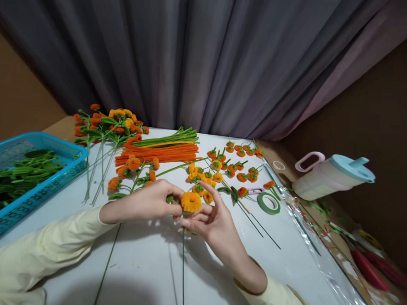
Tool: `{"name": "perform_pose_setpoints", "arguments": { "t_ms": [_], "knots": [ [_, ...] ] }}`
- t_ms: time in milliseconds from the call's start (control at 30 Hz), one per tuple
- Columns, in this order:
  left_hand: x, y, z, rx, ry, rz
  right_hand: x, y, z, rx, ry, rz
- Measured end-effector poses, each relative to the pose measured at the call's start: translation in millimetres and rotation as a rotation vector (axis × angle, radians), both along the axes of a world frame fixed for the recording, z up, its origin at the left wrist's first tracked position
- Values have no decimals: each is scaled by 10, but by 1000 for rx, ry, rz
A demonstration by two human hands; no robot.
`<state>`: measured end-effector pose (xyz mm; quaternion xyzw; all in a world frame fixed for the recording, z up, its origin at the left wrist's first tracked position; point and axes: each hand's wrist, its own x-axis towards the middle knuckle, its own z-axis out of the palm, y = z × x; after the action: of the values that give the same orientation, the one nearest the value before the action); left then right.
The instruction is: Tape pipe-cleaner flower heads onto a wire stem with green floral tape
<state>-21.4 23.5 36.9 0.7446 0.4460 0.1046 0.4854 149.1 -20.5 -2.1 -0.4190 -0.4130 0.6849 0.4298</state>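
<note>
Just below the middle of the head view, a yellow-orange fuzzy flower (pixel 191 202) is held between my two hands. My left hand (pixel 163 199) has its fingers closed at the flower's left side. From the other side, my right hand (pixel 213 221) pinches under the bloom with thumb and fingers, its index finger raised. A thin dark green wire stem (pixel 183 270) hangs straight down from there. Another green stem (pixel 107 266) runs down from beneath my left wrist. Behind my hands lie small yellow flowers (pixel 199 172) and an orange flower spray (pixel 134 163).
A blue basket (pixel 82 153) of green leaves stands left. Orange pipe cleaners (pixel 162 152), green pipe cleaners (pixel 172 137) and a flower bunch (pixel 104 122) lie at the back. Orange flower heads (pixel 242 177), green tape (pixel 264 203), a tumbler (pixel 320 181) and red-handled tool (pixel 368 268) are right.
</note>
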Motion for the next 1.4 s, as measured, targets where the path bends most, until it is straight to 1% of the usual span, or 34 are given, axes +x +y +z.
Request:
{"name": "perform_pose_setpoints", "arguments": {
  "t_ms": [200, 300, 367, 433, 500, 633, 700, 800, 933, 1000, 1067, 1167, 1233, 1333, 1400],
  "knots": [
    [-7, -13, 34, -38, 46, -1, 90, 48, -28, -3, -107, 81],
    [-6, -14, 23, -41, 42, -3, 126, 82, -27, -14, -146, 201],
    [-6, -14, 12, -20, 47, -2, 144, 97, -10, 44, -196, 280],
    [-9, -16, 1, 8, 50, -1, 149, 103, 11, 123, -233, 328],
    [-14, -21, -9, 47, 39, -9, 137, 100, 24, 160, -257, 338],
    [-26, -43, -27, 127, 1, -31, 92, 99, 22, 175, -344, 306],
    [-32, -57, -27, 147, 7, -35, 82, 113, 24, 234, -375, 299],
    [-37, -68, -18, 168, 2, -49, 98, 149, 51, 336, -357, 327],
    [-35, -64, -19, 184, -13, -61, 146, 206, 104, 409, -359, 364],
    [-31, -61, -31, 182, -24, -61, 169, 232, 119, 418, -343, 409],
    [-25, -59, -46, 179, -42, -63, 187, 253, 121, 396, -319, 453],
    [-17, -63, -72, 192, -68, -79, 203, 268, 104, 388, -305, 481],
    [-11, -69, -91, 251, -81, -94, 209, 270, 84, 437, -313, 484],
    [-7, -76, -120, 395, -96, -110, 218, 274, 60, 539, -357, 457],
    [-9, -80, -132, 412, -111, -115, 229, 288, 59, 578, -348, 468]
  ]
}}
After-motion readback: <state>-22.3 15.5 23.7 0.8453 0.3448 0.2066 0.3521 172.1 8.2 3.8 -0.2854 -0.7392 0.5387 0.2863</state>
